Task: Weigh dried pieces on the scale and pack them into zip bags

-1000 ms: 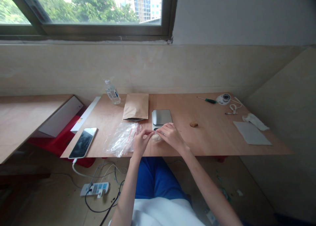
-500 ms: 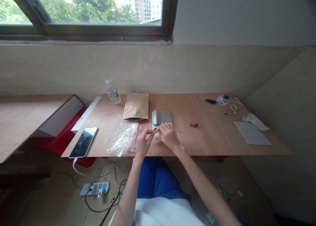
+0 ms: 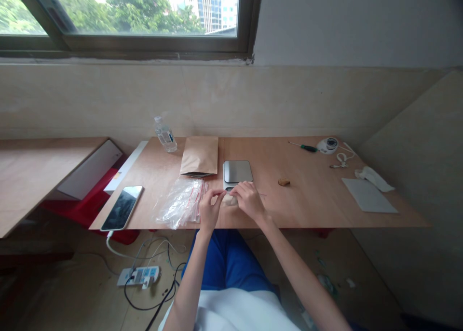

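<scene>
Both my hands meet over the front edge of the wooden table (image 3: 318,201). My left hand (image 3: 210,208) and my right hand (image 3: 249,201) pinch the top of a small clear zip bag (image 3: 228,200) with a pale lump inside; the fingers are closed on it. A heap of clear zip bags with red strips (image 3: 179,203) lies just left of my left hand. A small steel scale (image 3: 237,172) stands right behind my hands. A brown paper pouch (image 3: 199,156) lies left of the scale. One brown lump (image 3: 284,181) sits on the table to the right.
A phone (image 3: 122,208) lies at the table's left front corner, a water bottle (image 3: 165,135) at the back left. At the far right are a green-handled screwdriver (image 3: 304,147), a tape roll (image 3: 328,144), a white sheet (image 3: 369,195) and a crumpled tissue (image 3: 374,177). A power strip (image 3: 139,275) lies on the floor.
My hands have stayed at the small bag; the fingers shifted slightly along its top and drew a little closer together. Nothing else moved.
</scene>
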The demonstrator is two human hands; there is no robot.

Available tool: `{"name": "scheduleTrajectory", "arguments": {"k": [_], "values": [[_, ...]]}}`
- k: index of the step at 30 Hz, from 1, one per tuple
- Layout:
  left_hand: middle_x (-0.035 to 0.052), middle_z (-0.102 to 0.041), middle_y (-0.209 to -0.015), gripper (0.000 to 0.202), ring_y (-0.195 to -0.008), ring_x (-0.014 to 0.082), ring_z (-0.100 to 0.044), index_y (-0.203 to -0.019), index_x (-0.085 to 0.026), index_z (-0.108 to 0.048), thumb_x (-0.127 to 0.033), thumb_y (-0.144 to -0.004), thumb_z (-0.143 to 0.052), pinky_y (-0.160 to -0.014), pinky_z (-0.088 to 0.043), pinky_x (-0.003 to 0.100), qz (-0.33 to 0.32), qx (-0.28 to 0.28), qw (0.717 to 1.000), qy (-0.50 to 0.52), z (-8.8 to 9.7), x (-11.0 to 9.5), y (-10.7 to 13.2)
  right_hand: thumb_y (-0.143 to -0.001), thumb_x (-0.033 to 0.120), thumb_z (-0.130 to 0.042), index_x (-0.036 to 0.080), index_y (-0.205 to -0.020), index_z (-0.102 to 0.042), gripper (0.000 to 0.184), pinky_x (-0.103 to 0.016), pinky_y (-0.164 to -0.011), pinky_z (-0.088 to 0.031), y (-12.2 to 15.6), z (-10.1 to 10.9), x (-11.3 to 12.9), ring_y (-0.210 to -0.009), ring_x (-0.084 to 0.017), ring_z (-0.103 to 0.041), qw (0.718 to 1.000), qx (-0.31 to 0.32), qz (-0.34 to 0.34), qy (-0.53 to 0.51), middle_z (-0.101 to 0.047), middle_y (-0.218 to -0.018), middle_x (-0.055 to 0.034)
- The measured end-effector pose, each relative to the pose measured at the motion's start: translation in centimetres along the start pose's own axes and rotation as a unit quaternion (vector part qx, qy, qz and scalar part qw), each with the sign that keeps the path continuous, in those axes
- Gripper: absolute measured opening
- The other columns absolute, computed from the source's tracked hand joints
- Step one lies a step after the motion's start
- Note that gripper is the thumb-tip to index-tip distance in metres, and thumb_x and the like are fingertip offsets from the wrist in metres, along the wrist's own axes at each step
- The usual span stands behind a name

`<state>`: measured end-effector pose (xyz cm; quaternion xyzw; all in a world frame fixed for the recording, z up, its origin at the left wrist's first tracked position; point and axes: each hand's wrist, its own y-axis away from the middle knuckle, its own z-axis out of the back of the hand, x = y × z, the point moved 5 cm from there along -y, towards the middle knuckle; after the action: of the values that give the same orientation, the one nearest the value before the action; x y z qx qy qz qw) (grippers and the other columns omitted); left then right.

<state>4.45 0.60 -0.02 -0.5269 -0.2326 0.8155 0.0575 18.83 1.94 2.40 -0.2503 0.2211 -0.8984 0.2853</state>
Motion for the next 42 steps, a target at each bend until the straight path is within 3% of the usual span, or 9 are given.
{"name": "scheduleTrajectory", "arguments": {"k": [6,13,19,22,25,32,38,42], "values": [[0.0025,-0.067,-0.085,0.014,-0.082,0.0167,-0.06,-0.087,-0.021,-0.064,-0.031,-0.083,-0.055,-0.077,-0.045,0.03,-0.019,0.029,0.999,0.019,-0.5,-0.1,0.1,-0.087,0.012,-0.047,0.018,-0.07,-0.058,0.022,-0.031,-0.073,-0.036,-0.3,-0.2,0.0,-0.073,-0.019,-0.051,1.0,-0.006,0.003,0.004,-0.06,-0.071,-0.0037],[0.0021,-0.065,-0.083,0.012,-0.082,0.0169,-0.06,-0.084,-0.022,-0.063,-0.03,-0.083,-0.055,-0.076,-0.044,0.03,-0.024,0.018,0.999,0.012,-0.1,0.9,0.1,-0.089,0.028,-0.052,0.02,-0.082,-0.061,0.014,-0.03,-0.074,-0.037,-0.2,0.0,-0.6,-0.077,-0.018,-0.054,0.999,0.038,0.003,-0.034,-0.066,-0.081,-0.0033],[0.0022,-0.064,-0.08,0.014,-0.079,0.0166,-0.059,-0.082,-0.02,-0.062,-0.032,-0.083,-0.055,-0.073,-0.044,0.029,-0.004,0.011,1.0,0.015,0.1,1.1,0.0,-0.086,0.012,-0.05,0.019,-0.071,-0.057,0.018,-0.029,-0.071,-0.037,-0.1,0.0,-1.2,-0.072,-0.017,-0.053,0.998,0.053,-0.017,-0.039,-0.063,-0.073,-0.0025],[0.0028,-0.066,-0.083,0.016,-0.081,0.017,-0.06,-0.084,-0.02,-0.063,-0.033,-0.083,-0.055,-0.074,-0.045,0.029,0.009,0.036,0.999,0.03,-0.5,0.9,0.0,-0.084,0.006,-0.048,0.018,-0.069,-0.055,0.021,-0.028,-0.07,-0.038,-0.3,-0.2,-1.0,-0.072,-0.018,-0.052,0.998,0.047,-0.018,-0.031,-0.061,-0.071,-0.0031],[0.0034,-0.067,-0.083,0.017,-0.082,0.018,-0.062,-0.083,-0.02,-0.064,-0.035,-0.081,-0.056,-0.076,-0.046,0.03,0.033,0.052,0.996,0.059,-1.0,0.9,-0.1,-0.084,0.006,-0.047,0.018,-0.07,-0.055,0.02,-0.028,-0.07,-0.039,-0.4,-0.3,-0.7,-0.072,-0.018,-0.052,0.998,0.051,-0.01,-0.025,-0.061,-0.072,-0.0033],[0.0036,-0.066,-0.083,0.019,-0.081,0.0181,-0.062,-0.083,-0.02,-0.065,-0.036,-0.081,-0.056,-0.075,-0.046,0.031,0.054,0.023,0.995,0.079,-0.7,1.4,-0.1,-0.087,0.022,-0.054,0.019,-0.079,-0.058,0.01,-0.03,-0.073,-0.04,0.0,0.4,-1.4,-0.074,-0.017,-0.055,0.996,0.067,-0.023,-0.05,-0.065,-0.078,-0.0023],[0.0032,-0.066,-0.081,0.017,-0.082,0.0178,-0.061,-0.081,-0.019,-0.065,-0.035,-0.081,-0.057,-0.077,-0.045,0.031,0.067,0.012,0.994,0.089,-0.5,1.7,-0.1,-0.081,0.003,-0.05,0.019,-0.067,-0.057,0.022,-0.028,-0.069,-0.036,0.6,0.3,-2.1,-0.069,-0.016,-0.053,0.996,0.06,-0.03,-0.058,-0.064,-0.069,-0.0001],[0.0042,-0.068,-0.082,0.017,-0.082,0.0183,-0.063,-0.082,-0.018,-0.067,-0.034,-0.078,-0.06,-0.076,-0.046,0.03,0.068,0.054,0.99,0.11,-0.6,0.9,-0.2,-0.079,0.001,-0.047,0.018,-0.065,-0.056,0.024,-0.027,-0.067,-0.034,0.3,0.6,-1.6,-0.068,-0.016,-0.052,0.997,0.047,-0.034,-0.042,-0.062,-0.066,-0.0003]]}}
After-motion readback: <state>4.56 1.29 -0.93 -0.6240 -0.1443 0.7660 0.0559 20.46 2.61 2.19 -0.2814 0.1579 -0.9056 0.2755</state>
